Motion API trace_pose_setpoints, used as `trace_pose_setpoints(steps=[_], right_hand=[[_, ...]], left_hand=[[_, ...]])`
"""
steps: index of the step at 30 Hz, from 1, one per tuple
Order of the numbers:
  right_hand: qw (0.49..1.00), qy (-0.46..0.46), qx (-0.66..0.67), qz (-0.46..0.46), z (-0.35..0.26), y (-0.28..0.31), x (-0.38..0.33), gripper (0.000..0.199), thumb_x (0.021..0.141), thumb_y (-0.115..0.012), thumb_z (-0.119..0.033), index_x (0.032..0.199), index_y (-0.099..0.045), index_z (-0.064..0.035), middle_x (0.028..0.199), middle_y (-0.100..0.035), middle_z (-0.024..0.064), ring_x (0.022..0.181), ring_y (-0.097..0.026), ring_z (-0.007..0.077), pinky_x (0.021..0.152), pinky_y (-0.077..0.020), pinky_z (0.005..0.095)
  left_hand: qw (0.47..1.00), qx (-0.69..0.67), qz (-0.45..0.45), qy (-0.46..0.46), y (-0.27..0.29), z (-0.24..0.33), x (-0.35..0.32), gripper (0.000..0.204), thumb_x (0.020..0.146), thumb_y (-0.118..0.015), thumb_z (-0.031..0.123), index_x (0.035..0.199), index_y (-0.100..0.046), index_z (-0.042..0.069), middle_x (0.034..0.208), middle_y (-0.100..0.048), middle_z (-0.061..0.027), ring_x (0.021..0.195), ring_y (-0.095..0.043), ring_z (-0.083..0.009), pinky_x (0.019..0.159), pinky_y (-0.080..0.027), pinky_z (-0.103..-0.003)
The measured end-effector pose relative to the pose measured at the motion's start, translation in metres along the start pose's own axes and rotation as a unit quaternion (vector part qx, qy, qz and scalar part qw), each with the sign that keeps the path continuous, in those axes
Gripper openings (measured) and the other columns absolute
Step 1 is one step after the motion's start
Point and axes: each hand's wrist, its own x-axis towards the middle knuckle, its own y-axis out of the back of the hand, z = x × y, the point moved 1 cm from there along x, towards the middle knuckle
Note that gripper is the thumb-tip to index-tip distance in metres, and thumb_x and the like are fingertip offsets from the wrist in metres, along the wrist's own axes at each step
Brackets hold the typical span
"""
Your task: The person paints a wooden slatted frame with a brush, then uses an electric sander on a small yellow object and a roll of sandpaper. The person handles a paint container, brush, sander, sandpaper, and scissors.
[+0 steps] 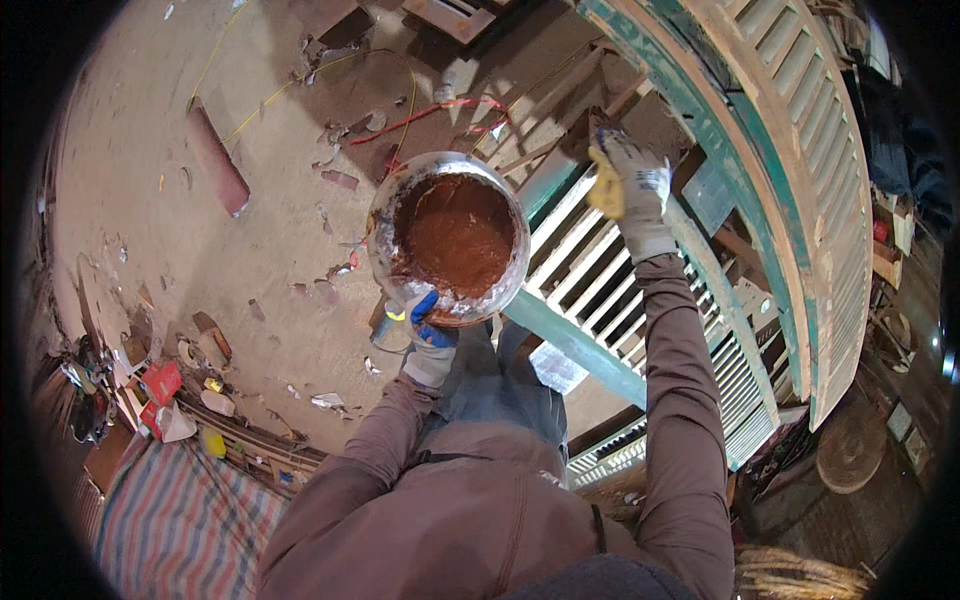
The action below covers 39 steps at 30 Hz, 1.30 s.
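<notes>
My left hand (431,345), in a white and blue work glove, grips the near edge of a round metal bowl (513,270). Thick reddish-brown paste (455,230) fills the bowl, with smears around its inner wall. My right hand (636,185), in a pale glove with blue near the fingertips, reaches forward over a louvered shutter. A yellow patch shows along its inner side, and its fingers are bent around something I cannot make out. Beneath that arm lies the louvered shutter (585,338), with a green frame and pale slats.
More shutter panels (800,200) lean upright at the right. A reddish-brown board (217,160) lies on the dusty floor at the left, near a thin yellow cord and a red cord (430,108). Striped cloth (190,510) and assorted clutter are at the lower left.
</notes>
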Motion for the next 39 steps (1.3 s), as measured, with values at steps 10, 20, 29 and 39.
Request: trace_pose_setpoints(steps=[10, 20, 29, 39], right_hand=[[0.999, -0.017, -0.03, -0.005, -0.013, 0.003, 0.006, 0.033, 0.09, -0.06, -0.02, 0.121, -0.068, -0.0124, 0.116, -0.072, 0.0065, 0.112, -0.065, 0.0278, 0.092, -0.0491, 0.0412], [0.997, -0.038, -0.007, -0.066, -0.007, -0.006, 0.01, 0.046, 0.088, -0.063, -0.021, 0.134, -0.062, -0.0213, 0.134, -0.066, 0.0025, 0.122, -0.062, 0.0236, 0.107, -0.0406, 0.0453], [0.988, -0.115, 0.067, -0.08, -0.017, 0.007, 0.004, 0.039, 0.095, -0.056, -0.019, 0.134, -0.063, -0.0213, 0.14, -0.062, 0.006, 0.13, -0.057, 0.0266, 0.114, -0.031, 0.0504], [0.947, -0.168, 0.213, 0.173, -0.09, 0.067, -0.061, 0.049, 0.079, -0.068, -0.012, 0.128, -0.064, -0.0148, 0.114, -0.069, 0.01, 0.102, -0.064, 0.0328, 0.089, -0.049, 0.0468]], left_hand=[[0.998, 0.061, 0.025, 0.001, -0.014, 0.007, 0.004, 0.017, 0.099, -0.057, 0.014, 0.111, -0.067, 0.009, 0.118, -0.064, -0.0091, 0.109, -0.063, -0.0247, 0.099, -0.052, -0.045], [0.997, 0.06, 0.014, 0.048, 0.018, -0.006, 0.007, 0.033, 0.095, -0.06, 0.022, 0.125, -0.06, 0.009, 0.133, -0.06, -0.0097, 0.122, -0.059, -0.0275, 0.107, -0.047, -0.047], [0.995, 0.073, 0.044, 0.051, 0.021, -0.004, 0.022, 0.038, 0.093, -0.06, 0.027, 0.127, -0.06, 0.012, 0.132, -0.061, -0.0097, 0.123, -0.058, -0.0292, 0.106, -0.047, -0.049], [0.992, 0.062, 0.002, 0.109, -0.044, 0.047, 0.049, 0.049, 0.081, -0.078, 0.013, 0.123, -0.053, 0.01, 0.138, -0.054, -0.0165, 0.121, -0.058, -0.0329, 0.1, -0.054, -0.057]])
